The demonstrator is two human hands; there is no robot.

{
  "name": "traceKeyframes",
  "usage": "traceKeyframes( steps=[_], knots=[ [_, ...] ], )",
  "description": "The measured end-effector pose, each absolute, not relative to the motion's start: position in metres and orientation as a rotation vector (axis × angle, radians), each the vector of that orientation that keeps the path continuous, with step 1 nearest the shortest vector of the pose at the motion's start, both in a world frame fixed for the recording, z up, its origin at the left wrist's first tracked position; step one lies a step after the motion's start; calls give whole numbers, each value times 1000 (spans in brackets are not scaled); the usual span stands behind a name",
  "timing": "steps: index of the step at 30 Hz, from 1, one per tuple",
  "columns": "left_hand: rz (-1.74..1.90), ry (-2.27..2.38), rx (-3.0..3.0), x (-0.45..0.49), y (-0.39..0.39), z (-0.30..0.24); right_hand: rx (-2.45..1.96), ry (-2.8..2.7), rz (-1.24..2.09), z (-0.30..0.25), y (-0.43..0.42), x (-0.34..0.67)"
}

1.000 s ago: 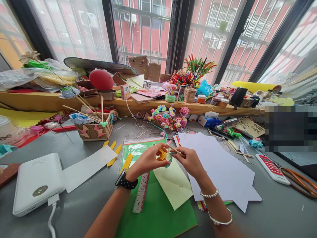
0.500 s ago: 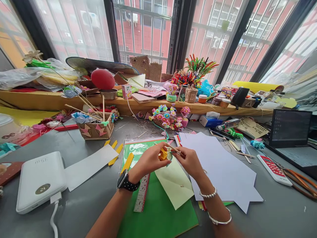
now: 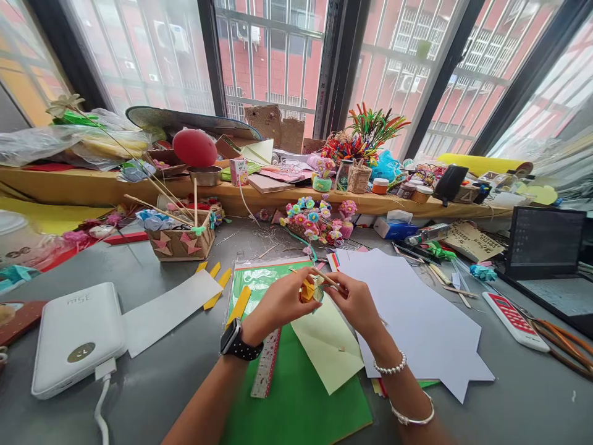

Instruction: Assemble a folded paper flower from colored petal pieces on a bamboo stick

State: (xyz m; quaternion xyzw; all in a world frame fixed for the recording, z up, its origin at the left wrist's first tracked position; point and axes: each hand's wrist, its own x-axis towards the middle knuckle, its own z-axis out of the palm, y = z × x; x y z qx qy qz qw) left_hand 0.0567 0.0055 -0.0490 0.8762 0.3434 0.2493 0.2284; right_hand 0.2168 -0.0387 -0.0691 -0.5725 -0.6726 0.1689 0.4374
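Observation:
My left hand pinches a small folded paper flower, yellow with pale and bluish-green parts, partly hidden by the fingers. From the other side my right hand grips a thin wooden stick, its tip reaching over the top of the flower. Whether the stick touches the paper I cannot tell. Below the hands lies a pale yellow sheet on a green pack of paper. A patterned ruler rests there under my left wrist. Yellow paper strips lie just left of that wrist.
White sheets spread to the right, beside a calculator, scissors and a laptop. On the left are a white power bank with a cable and a cardboard basket. Craft flowers stand behind.
The whole view has shifted very slightly. Both hands stay together at the paper flower, and a little more of its pale part shows between the fingers.

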Motion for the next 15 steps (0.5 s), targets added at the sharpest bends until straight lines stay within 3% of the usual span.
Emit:
traceKeyframes(
  steps=[15],
  knots=[
    [757,1019,2409,64,5,-59,-1456,-1540,327,-78,-37,209]
  ],
)
